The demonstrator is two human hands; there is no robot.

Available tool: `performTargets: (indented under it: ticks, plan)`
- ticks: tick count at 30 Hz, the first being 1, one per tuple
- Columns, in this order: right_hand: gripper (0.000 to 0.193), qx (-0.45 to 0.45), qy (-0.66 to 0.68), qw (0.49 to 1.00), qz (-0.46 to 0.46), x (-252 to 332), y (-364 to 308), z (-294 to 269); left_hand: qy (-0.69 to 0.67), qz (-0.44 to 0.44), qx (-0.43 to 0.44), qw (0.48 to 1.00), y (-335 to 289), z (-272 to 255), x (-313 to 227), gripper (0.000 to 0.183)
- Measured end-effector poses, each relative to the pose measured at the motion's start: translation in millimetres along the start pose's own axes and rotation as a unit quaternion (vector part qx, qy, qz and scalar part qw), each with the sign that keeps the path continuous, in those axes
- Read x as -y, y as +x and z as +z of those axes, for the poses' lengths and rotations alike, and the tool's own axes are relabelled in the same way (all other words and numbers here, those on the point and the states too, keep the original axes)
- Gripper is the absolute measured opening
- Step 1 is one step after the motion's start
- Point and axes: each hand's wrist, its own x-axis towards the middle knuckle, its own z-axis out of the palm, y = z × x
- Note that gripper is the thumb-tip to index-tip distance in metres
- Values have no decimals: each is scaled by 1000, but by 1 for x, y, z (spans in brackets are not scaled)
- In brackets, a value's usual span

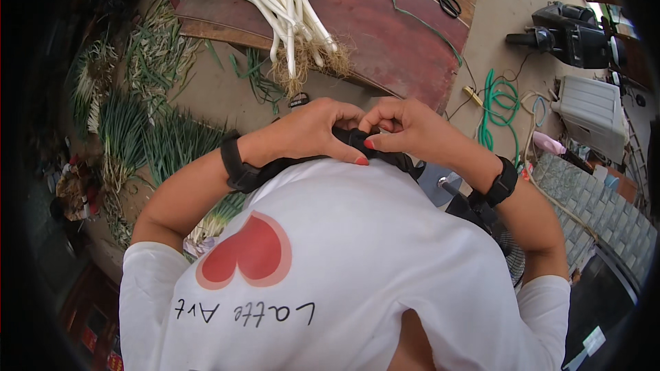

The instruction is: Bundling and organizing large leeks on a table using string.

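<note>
Both of my hands meet at my waist, in front of my white shirt (330, 233). Between them is bunched black cloth (354, 139) at the waist; whether it is a waistband or a tie I cannot tell. My left hand (317, 129) is closed on the cloth, its thumb pointing right along the shirt's hem. My right hand (405, 127) pinches the same cloth between thumb and bent fingers. Just beyond, a bunch of green onions (285, 17) lies on a dark red table (385, 41), white stalks and roots hanging over the near edge.
Black-handled scissors (448, 5) and green string (392, 0) lie on the table. More green onions (124, 130) and loose leaves cover the floor at left. At right are a coiled green hose (500, 106), a grey-white plastic box (591, 113) and a black scooter-like machine (574, 34).
</note>
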Motion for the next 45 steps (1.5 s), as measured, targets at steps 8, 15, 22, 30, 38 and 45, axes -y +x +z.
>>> performTargets:
  ticks: [8, 15, 22, 30, 38, 45]
  plan:
    - [26, 46, 120, 984, 121, 9, 2, 3, 65, -15, -1, 998, -4, -2, -7, 39]
    - [21, 8, 290, 954, 77, -2, -11, 7, 159, 27, -24, 987, -10, -3, -30, 42]
    - [22, -10, 331, 941, 72, -2, -18, 11, 147, 43, -27, 988, -18, -2, -35, 41]
    - [25, 76, 67, 992, 79, 23, -9, -13, 169, 24, -18, 985, -8, 3, -33, 38]
    - [23, -42, 374, 925, 57, 9, -9, 0, 67, 9, -53, 996, -5, 0, -39, 38]
    - [24, -60, 391, 918, -4, 20, -25, 0, 183, 64, -45, 980, -10, -5, -67, 46]
